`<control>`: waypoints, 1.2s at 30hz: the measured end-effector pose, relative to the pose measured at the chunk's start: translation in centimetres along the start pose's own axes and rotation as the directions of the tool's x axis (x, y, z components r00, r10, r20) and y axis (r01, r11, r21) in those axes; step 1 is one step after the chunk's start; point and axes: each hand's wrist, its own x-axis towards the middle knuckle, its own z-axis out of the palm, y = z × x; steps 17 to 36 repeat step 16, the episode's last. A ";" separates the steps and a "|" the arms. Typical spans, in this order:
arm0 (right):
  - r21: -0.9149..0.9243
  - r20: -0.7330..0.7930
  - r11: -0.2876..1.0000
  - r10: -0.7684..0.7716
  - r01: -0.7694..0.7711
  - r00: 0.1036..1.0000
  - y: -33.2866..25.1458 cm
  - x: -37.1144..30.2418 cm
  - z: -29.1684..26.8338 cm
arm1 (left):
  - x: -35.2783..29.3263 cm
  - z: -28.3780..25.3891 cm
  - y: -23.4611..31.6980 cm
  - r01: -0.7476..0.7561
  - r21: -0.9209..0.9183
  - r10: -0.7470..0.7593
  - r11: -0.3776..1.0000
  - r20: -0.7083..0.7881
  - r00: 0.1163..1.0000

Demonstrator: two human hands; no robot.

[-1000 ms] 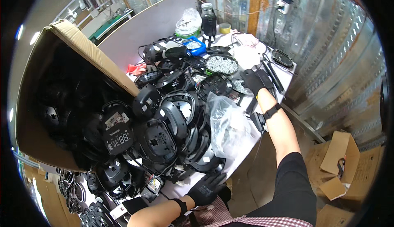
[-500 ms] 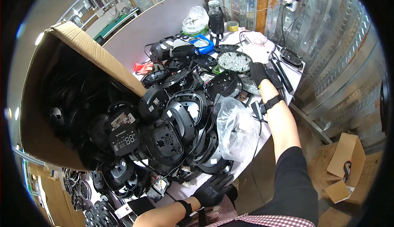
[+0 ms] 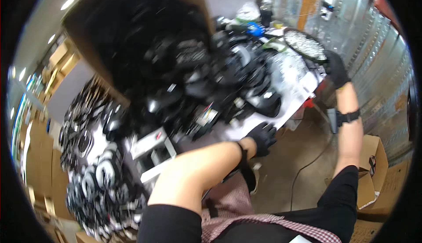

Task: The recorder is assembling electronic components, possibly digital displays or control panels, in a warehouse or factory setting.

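Note:
My right hand [image 3: 336, 69], in a black glove, grips the near rim of a round black dish [image 3: 304, 45] full of small silvery metal pieces. The dish is raised and tilted at the right end of the table. My left hand [image 3: 262, 138], also gloved in black, is by the table's front edge with its fingers apart, holding nothing. Between the hands, a crumpled clear plastic bag [image 3: 285, 69] lies beside a heap of black plastic housings [image 3: 246, 73]. Motion blurs much of the heap.
A large cardboard box [image 3: 81, 36] full of black parts leans over the table's left. A grey-white machine [image 3: 151, 148] sits near my left forearm, beside piled grey-black parts [image 3: 105, 172]. A blue tray [image 3: 255, 29] is at the back. An open carton [image 3: 373, 159] stands lower right.
My right hand has taken hold of the dish and drawn it up and to the right. My left hand has moved forward along the table's front edge. The whole view has swung left.

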 end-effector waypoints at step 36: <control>0.287 0.402 0.957 -0.154 0.036 0.902 -29.2 0.8 21.5 | -34.4 -21.6 22.5 0.649 -0.663 -0.805 0.373 0.117 0.582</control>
